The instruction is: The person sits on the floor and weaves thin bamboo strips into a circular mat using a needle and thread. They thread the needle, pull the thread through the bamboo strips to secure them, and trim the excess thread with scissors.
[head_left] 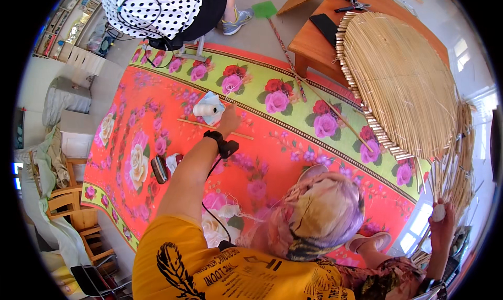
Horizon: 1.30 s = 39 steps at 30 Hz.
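Observation:
My left hand (229, 122), with a dark band and a small black device on the wrist, reaches over the red floral sheet. Its back faces up and its fingers look curled; whatever they hold is hidden. Right beside it stands a spool of white thread (205, 110) on a blue-and-white wrapper (211, 100). White thread (229, 94) trails past the fingertips. A thin stick (191, 123) lies on the sheet, passing under the wrist. Closer to me are a dark brown case (159, 170) and a tangle of white thread (230, 203). My right hand is out of sight.
A person in a floral headscarf (327, 216) sits at right, a white object (438, 212) in hand. Another, in a polka-dot top (152, 12), sits opposite. A rounded reed mat (401, 80) overlaps an orange table (309, 43) bearing pruning shears (353, 5). Reeds (458, 169) stand at right.

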{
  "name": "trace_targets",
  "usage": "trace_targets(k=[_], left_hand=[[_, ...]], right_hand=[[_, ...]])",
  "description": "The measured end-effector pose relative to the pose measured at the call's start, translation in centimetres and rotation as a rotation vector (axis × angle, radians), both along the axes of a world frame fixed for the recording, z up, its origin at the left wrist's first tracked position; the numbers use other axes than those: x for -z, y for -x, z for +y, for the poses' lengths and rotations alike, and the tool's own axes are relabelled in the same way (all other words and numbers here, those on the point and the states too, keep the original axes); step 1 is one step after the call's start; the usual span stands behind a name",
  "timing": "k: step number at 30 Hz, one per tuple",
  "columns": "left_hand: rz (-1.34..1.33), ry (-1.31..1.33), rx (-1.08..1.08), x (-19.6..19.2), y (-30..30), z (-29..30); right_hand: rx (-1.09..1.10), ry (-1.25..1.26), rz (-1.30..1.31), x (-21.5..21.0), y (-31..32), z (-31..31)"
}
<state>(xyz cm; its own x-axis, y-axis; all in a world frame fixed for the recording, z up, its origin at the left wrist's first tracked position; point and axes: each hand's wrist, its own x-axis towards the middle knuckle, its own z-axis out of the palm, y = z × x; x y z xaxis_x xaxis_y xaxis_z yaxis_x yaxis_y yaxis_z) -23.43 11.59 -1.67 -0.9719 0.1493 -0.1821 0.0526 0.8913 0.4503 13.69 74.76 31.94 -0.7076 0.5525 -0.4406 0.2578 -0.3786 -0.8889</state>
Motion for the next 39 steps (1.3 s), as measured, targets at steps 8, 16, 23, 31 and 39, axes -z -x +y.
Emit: trace_targets(k=[8,16,23,31,39], left_hand=[[-0.158,0.352,0.003,2.4,4.8,-0.9],[-0.139,0.22,0.247,4.7,0.2,-2.2],[-0.07,0.347,0.461,-4.3,1.8,2.2],[0.092,0.127,-0.241,2.0,10.5,-3.8],[0.208,-0.033,-0.324,7.8,9.5,-2.3]], right_hand=[[0.095,0.015,-0.106,1.1,-2.0,2.5],[-0.015,0.016,-0.108,1.8,-1.9,3.9],[0.011,0.003,-0.147,2.6,-1.8,5.5],[0.075,-0.01,-0.246,2.1,-1.4,6.3],[0.131,-0.019,-0.224,2.5,-3.0,7.0]])
